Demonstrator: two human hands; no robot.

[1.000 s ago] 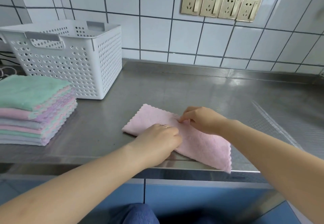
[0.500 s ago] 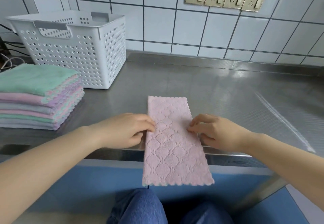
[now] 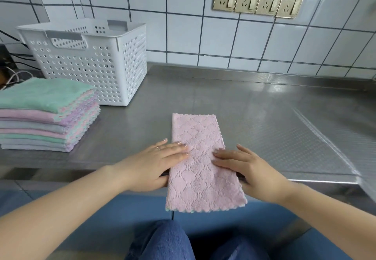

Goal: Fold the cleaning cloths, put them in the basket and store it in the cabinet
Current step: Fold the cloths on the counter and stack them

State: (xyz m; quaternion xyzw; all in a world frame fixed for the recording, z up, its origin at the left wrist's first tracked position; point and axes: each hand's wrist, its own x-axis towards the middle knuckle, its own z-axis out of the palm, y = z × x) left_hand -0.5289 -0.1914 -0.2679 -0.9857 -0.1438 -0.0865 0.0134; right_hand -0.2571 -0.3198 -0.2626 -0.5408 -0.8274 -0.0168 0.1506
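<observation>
Cloth [image 3: 201, 162] half off tabletop [image 3: 264, 117] edge; my left hand [image 3: 160, 164], right hand [image 3: 250, 170] spread flat, pressing it; lifting could let it slide.

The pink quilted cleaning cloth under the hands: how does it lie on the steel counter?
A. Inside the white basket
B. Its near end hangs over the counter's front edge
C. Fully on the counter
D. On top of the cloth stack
B: the pink quilted cleaning cloth reaches past the front edge of the steel counter, with the left hand and the right hand flat on its sides.
</observation>
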